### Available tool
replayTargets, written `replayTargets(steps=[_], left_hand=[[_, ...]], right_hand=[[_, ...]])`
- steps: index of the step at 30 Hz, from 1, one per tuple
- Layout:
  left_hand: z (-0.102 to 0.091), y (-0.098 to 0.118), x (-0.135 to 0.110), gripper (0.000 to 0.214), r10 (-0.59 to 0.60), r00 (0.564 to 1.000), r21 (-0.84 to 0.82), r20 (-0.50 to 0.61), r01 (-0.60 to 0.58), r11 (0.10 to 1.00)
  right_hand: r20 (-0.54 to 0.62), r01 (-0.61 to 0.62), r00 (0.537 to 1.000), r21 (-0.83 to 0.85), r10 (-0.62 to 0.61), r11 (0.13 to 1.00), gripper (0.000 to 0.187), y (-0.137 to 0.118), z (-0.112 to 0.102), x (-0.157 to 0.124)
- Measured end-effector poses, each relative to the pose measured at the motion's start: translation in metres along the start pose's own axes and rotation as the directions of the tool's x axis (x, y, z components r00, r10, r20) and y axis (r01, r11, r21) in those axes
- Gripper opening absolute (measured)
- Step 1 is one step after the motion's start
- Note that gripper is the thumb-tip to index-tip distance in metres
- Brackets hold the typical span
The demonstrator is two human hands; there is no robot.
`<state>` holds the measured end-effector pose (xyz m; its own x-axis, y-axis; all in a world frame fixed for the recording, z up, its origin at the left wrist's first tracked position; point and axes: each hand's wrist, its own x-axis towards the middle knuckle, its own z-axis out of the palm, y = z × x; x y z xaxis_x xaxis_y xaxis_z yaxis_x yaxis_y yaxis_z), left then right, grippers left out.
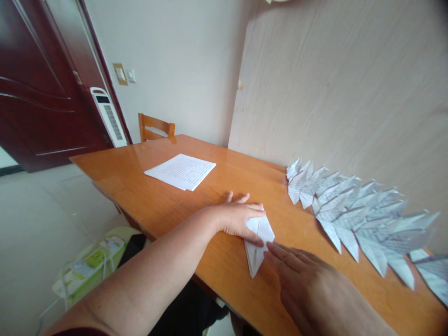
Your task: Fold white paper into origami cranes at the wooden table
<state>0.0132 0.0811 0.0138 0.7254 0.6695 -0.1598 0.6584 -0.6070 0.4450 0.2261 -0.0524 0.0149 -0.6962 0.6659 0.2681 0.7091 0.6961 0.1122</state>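
Observation:
A piece of folded paper (pixel 266 227), narrow and kite-shaped, lies on the wooden table (pixel 227 177) with its pointed end toward me. My left hand (pixel 240 220) rests over its left side with the fingers spread, the thumb pressing on the paper and the other fingers reaching to its top and the tabletop. From the right, my right hand (pixel 304 275) touches the paper's right edge with its fingertips, fingers stretched out and held together. Part of the paper is hidden under my left hand.
Rows of folded paper figures (pixel 364 214) stand along the right side, by a pale wooden panel (pixel 336 84). A stack of written sheets (pixel 182 170) lies farther back on the table. Beyond are a wooden chair (pixel 157 125) and a white heater (pixel 110 116). A green basket (pixel 87 270) is at lower left.

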Motion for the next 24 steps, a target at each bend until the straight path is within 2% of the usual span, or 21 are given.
replayTargets(steps=[3,10,19,24], left_hand=[[0.000,0.001,0.000,0.090,-0.003,1.000,0.001,0.000,0.003,1.000],[0.000,0.000,-0.001,0.090,0.003,1.000,-0.012,-0.004,-0.003,1.000],[0.001,-0.002,0.000,0.089,0.015,1.000,-0.022,-0.007,-0.015,1.000],[0.001,-0.001,0.000,0.088,0.005,1.000,-0.020,-0.011,-0.005,1.000]], right_hand=[[-0.029,0.000,1.000,-0.029,-0.001,1.000,0.047,0.003,0.006,0.002],[0.039,0.046,0.998,-0.102,-0.042,0.994,0.045,-0.003,0.019,-0.001],[-0.014,0.005,1.000,-0.068,-0.006,0.998,0.043,-0.017,0.023,-0.004],[-0.071,0.062,0.995,-0.044,-0.065,0.997,0.042,-0.021,0.024,-0.007]])
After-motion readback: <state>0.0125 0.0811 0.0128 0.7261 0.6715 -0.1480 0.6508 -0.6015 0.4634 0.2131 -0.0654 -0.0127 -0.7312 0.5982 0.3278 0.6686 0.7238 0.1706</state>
